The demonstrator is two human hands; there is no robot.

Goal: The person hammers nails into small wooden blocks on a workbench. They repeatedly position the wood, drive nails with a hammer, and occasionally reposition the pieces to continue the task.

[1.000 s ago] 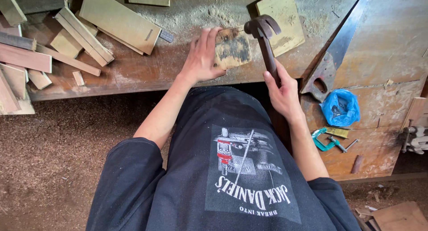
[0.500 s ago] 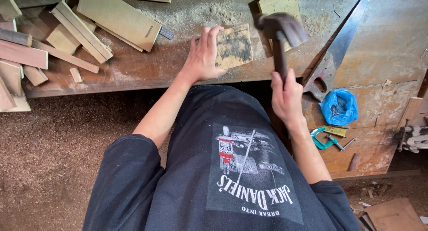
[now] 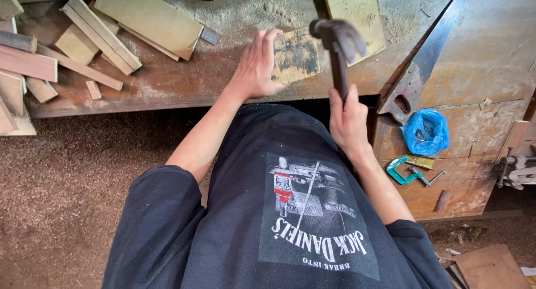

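Note:
A small, worn, square wooden block (image 3: pixel 295 56) lies on the sawdust-covered workbench (image 3: pixel 184 88). My left hand (image 3: pixel 258 66) rests flat against its left edge and steadies it. My right hand (image 3: pixel 347 117) grips the lower end of a hammer's wooden handle. The dark hammer head (image 3: pixel 338 35) is blurred and sits just above the block's right edge, partly over a yellowish board (image 3: pixel 360 13) behind it. I cannot tell whether the head touches the block.
Wood offcuts and planks (image 3: pixel 84 38) are piled on the bench's left side. To the right, a handsaw (image 3: pixel 421 63) lies diagonally. A blue plastic bag (image 3: pixel 425 131) and a green clamp (image 3: pixel 405 172) rest on a lower surface. Sawdust covers the floor (image 3: pixel 67 188).
The hammer head lifted off the block, swung right, and now hangs over the block's right edge. My right hand shifted slightly right. My left hand stayed on the block.

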